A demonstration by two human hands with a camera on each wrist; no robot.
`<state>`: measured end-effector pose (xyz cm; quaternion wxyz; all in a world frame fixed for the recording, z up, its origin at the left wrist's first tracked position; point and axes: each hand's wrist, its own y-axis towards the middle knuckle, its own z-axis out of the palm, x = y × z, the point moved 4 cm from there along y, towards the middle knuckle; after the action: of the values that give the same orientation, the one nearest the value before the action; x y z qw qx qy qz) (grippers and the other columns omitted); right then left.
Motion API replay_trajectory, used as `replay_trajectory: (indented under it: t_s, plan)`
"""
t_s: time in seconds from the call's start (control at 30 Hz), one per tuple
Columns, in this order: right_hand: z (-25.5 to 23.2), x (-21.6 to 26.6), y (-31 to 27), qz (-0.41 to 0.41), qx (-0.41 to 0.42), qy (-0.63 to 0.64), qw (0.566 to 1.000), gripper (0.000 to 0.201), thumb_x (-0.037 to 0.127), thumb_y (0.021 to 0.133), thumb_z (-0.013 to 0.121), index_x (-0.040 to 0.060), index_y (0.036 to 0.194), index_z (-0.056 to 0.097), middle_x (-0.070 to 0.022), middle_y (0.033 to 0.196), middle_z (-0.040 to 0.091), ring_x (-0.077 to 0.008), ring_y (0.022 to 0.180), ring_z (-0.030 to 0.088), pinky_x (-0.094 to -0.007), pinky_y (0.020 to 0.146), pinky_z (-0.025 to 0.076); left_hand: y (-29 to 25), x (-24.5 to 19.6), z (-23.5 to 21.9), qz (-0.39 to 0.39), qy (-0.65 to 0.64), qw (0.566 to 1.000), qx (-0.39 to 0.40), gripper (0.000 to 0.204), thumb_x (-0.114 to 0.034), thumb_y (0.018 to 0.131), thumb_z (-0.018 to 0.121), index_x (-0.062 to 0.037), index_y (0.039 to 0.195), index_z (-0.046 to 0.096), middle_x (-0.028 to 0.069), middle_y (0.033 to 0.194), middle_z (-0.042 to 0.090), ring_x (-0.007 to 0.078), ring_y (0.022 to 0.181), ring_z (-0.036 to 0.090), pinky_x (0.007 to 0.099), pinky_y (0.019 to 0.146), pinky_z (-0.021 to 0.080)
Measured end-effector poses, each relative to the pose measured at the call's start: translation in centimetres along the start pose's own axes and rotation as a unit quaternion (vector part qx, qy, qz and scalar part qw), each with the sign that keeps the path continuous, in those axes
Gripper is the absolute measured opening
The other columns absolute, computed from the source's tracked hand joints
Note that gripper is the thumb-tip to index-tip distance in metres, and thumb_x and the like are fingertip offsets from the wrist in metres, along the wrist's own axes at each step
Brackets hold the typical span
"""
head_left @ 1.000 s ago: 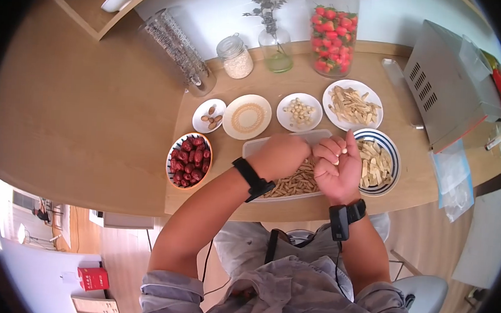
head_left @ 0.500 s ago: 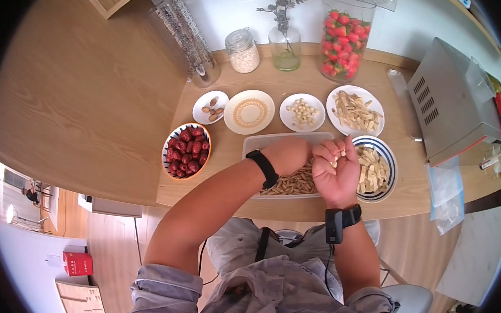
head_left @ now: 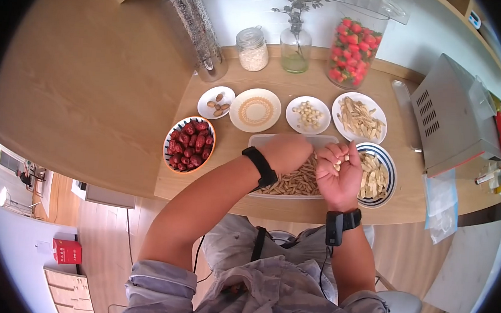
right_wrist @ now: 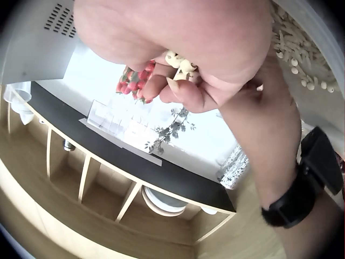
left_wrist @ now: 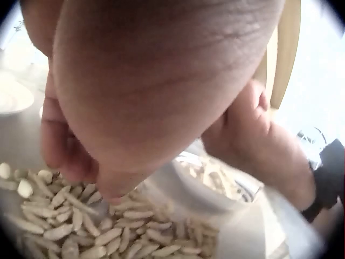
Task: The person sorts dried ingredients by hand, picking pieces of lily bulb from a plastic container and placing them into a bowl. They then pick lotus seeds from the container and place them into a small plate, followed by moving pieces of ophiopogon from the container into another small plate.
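Note:
My left hand [head_left: 288, 154] reaches down into a translucent plastic box [head_left: 260, 139] of slender tan dried root pieces [head_left: 295, 182]. Its curled fingers [left_wrist: 64, 148] come close over the pieces, where a few round white seeds [left_wrist: 25, 188] lie at one side. In the right wrist view a pale bit shows by this hand's fingers; I cannot tell whether they pinch it. Beside it my right hand [head_left: 341, 176] is turned palm up over the box's right end. Its fingers curl round several lotus seeds [right_wrist: 186, 67], which show in the palm.
Behind the box stand a plate of lotus seeds [head_left: 308, 115], a plate of pale strips [head_left: 359, 117], a patterned plate [head_left: 255, 110] and a dish of brown nuts [head_left: 218, 105]. A bowl of red dates [head_left: 189, 145] is left, a bowl of pale slices [head_left: 374, 175] right.
The head view has shifted, so the tabletop things sit differently in frame. Both hands stay at the box in nearly the same pose, with the seeds still in the right palm.

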<state>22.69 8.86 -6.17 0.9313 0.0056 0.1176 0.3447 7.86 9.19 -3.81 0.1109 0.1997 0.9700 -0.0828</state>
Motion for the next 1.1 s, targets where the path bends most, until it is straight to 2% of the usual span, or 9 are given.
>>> replay_trajectory:
  t_s: [0.2, 0.27, 0.4, 0.5, 0.6, 0.7, 0.77, 0.87, 1.1]
  plan:
    - [-1.3, 0.2, 0.5, -0.039, -0.097, -0.122, 0.987, 0.035, 0.031, 0.112, 0.050, 0.0009, 0.101, 0.062, -0.0114, 0.098, 0.062, -0.0231, 0.094, 0.058, -0.0355, 0.084, 0.052, -2.6, -1.3, -6.6, -0.003, -0.048, 0.986, -0.161, 0.015, -0.021, 0.093, 0.069, -0.0058, 0.096, 0.070, 0.0137, 0.094, 0.071, 0.0380, 0.092, 0.070, 0.0488, 0.076, 0.055]
    - [-1.1, -0.4, 0.6, -0.053, -0.177, -0.152, 0.971, 0.035, 0.031, 0.112, 0.049, 0.0000, 0.105, 0.063, -0.0134, 0.104, 0.065, -0.0244, 0.100, 0.061, -0.0366, 0.088, 0.053, -2.9, -1.5, -7.6, -0.014, -0.083, 0.976, -0.201, 0.016, -0.022, 0.093, 0.069, -0.0066, 0.099, 0.069, 0.0132, 0.097, 0.072, 0.0373, 0.092, 0.070, 0.0486, 0.075, 0.055]
    - [-0.8, -0.9, 0.6, -0.025, -0.197, -0.195, 0.961, 0.037, 0.031, 0.112, 0.048, -0.0020, 0.111, 0.065, -0.0159, 0.115, 0.069, -0.0266, 0.109, 0.065, -0.0375, 0.095, 0.055, -2.9, -2.9, -7.1, 0.026, -0.166, 0.966, -0.198, 0.014, -0.020, 0.093, 0.070, -0.0071, 0.098, 0.070, 0.0138, 0.096, 0.072, 0.0371, 0.092, 0.070, 0.0487, 0.075, 0.054]
    - [0.3, -1.0, 0.6, -0.053, -0.230, -0.146, 0.961, 0.038, 0.033, 0.112, 0.048, -0.0003, 0.103, 0.064, -0.0109, 0.103, 0.065, -0.0227, 0.094, 0.063, -0.0327, 0.080, 0.055, -2.6, -2.5, -6.8, 0.002, -0.135, 0.961, -0.239, 0.012, -0.019, 0.094, 0.068, -0.0070, 0.095, 0.070, 0.0142, 0.094, 0.072, 0.0369, 0.091, 0.070, 0.0485, 0.076, 0.055]
    - [0.4, -0.4, 0.1, 0.035, -0.012, 0.005, 0.999, 0.040, 0.035, 0.112, 0.048, 0.0019, 0.094, 0.061, -0.0063, 0.089, 0.056, -0.0188, 0.079, 0.054, -0.0279, 0.060, 0.047, -2.5, -0.9, -5.5, -0.009, -0.083, 0.976, -0.202, 0.013, -0.018, 0.095, 0.066, -0.0069, 0.091, 0.071, 0.0148, 0.092, 0.072, 0.0370, 0.091, 0.071, 0.0482, 0.077, 0.056]
    - [0.8, 0.1, -0.5, 0.038, -0.002, 0.077, 0.996, 0.042, 0.036, 0.112, 0.048, 0.0038, 0.087, 0.057, -0.0047, 0.082, 0.046, -0.0166, 0.071, 0.044, -0.0267, 0.047, 0.035, -2.0, 0.6, -2.2, 0.041, -0.008, 0.993, -0.109, 0.012, -0.015, 0.093, 0.064, -0.0068, 0.089, 0.073, 0.0154, 0.092, 0.073, 0.0374, 0.091, 0.071, 0.0485, 0.078, 0.057]
    - [0.8, 0.2, -0.6, 0.042, 0.023, 0.072, 0.996, 0.042, 0.036, 0.113, 0.047, 0.0039, 0.087, 0.057, -0.0052, 0.083, 0.047, -0.0166, 0.072, 0.045, -0.0263, 0.046, 0.035, -1.2, 0.0, -0.6, 0.105, 0.020, 0.992, -0.060, 0.012, -0.013, 0.091, 0.064, -0.0068, 0.089, 0.074, 0.0157, 0.092, 0.073, 0.0376, 0.091, 0.072, 0.0488, 0.079, 0.057]
    - [0.6, 0.3, -0.5, 0.044, 0.038, 0.062, 0.996, 0.043, 0.036, 0.113, 0.046, 0.0046, 0.086, 0.057, -0.0056, 0.083, 0.048, -0.0163, 0.072, 0.046, -0.0257, 0.046, 0.034, -0.4, -0.9, 0.9, 0.096, 0.052, 0.992, -0.056, 0.016, -0.014, 0.091, 0.061, -0.0062, 0.093, 0.075, 0.0159, 0.094, 0.074, 0.0372, 0.093, 0.073, 0.0485, 0.081, 0.057]
    - [0.8, -0.1, -0.6, 0.021, -0.008, 0.022, 1.000, 0.042, 0.034, 0.113, 0.048, 0.0044, 0.083, 0.055, -0.0037, 0.080, 0.045, -0.0141, 0.068, 0.043, -0.0240, 0.043, 0.030, 3.5, -1.4, 3.2, 0.006, -0.110, 0.993, -0.046, 0.032, -0.029, 0.092, 0.060, -0.0050, 0.088, 0.079, 0.0222, 0.093, 0.076, 0.0398, 0.089, 0.074, 0.0510, 0.079, 0.058]
